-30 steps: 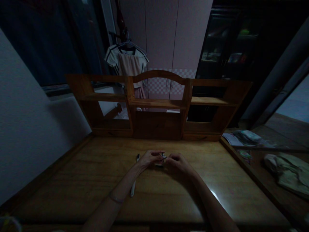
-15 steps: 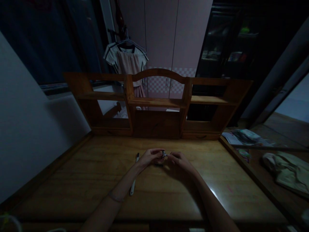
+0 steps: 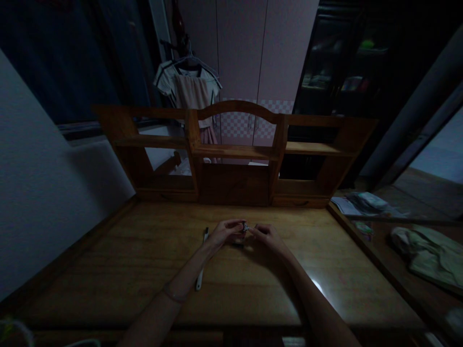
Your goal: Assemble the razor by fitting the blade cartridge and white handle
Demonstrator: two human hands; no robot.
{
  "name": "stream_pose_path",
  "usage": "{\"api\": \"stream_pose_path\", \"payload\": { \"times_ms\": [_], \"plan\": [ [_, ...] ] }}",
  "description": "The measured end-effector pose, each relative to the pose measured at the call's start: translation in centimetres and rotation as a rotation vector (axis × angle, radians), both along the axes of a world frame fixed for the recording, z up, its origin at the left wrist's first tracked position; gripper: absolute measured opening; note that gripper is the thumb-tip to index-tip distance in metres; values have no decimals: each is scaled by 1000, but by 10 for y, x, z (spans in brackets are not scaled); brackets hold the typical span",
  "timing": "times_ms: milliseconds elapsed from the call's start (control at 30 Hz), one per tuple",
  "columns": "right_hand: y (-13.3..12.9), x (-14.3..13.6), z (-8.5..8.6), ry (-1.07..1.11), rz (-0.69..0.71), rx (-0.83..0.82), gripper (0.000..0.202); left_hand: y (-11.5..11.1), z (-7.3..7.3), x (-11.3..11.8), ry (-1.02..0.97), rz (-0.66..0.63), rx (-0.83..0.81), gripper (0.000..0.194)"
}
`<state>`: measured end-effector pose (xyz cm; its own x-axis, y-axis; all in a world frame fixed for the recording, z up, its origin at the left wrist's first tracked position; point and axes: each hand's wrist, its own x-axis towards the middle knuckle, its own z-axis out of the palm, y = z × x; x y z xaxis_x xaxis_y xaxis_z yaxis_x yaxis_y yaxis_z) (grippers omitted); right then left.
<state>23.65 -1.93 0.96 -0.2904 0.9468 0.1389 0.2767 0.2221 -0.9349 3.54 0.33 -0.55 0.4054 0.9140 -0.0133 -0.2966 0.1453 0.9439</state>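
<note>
Over the middle of the wooden desk [image 3: 144,250], my left hand [image 3: 224,233] is closed around a small dark and silvery object [image 3: 245,226], too small and dim to name. My right hand [image 3: 266,234] comes in from the right with fingers curled in a pinch. Its fingertips are at the right side of the same object, on a thin pale part. Below the hands a small flat dark item [image 3: 238,245] lies on the desk, partly hidden. Left of my left forearm lies a long slim white stick with a dark end [image 3: 200,279], partly covered by the wrist.
A wooden shelf unit [image 3: 235,153] with open compartments and small drawers stands along the desk's far edge. Past the raised right rim are papers and a plastic bag [image 3: 369,202] and a folded pale cloth [image 3: 430,253]. A white wall [image 3: 65,178] borders the left side.
Both hands have risen very slightly with the small object between them. My right fingertips are a little closer to it. The stick and the dark item stay on the desk.
</note>
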Motion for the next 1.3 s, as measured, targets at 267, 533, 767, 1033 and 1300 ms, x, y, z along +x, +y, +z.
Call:
{"api": "stream_pose_path", "payload": {
  "times_ms": [267,533,767,1033,1300],
  "plan": [
    [-4,5,9,32,42,-26,43,-4,7,-4,-1,-39,-17,47],
    [-4,4,7,28,75,-29,42,-5,6,-3,21,-100,-15,48],
    [-4,4,9,6,73,-44,44,-4,5,-4,25,-91,10,48],
    [-2,3,5,-41,48,-33,45,-1,1,-4,47,-60,-1,51],
    [1,3,0,-43,29,3,46,-2,3,-3,55,-38,5,51]
  ]
}}
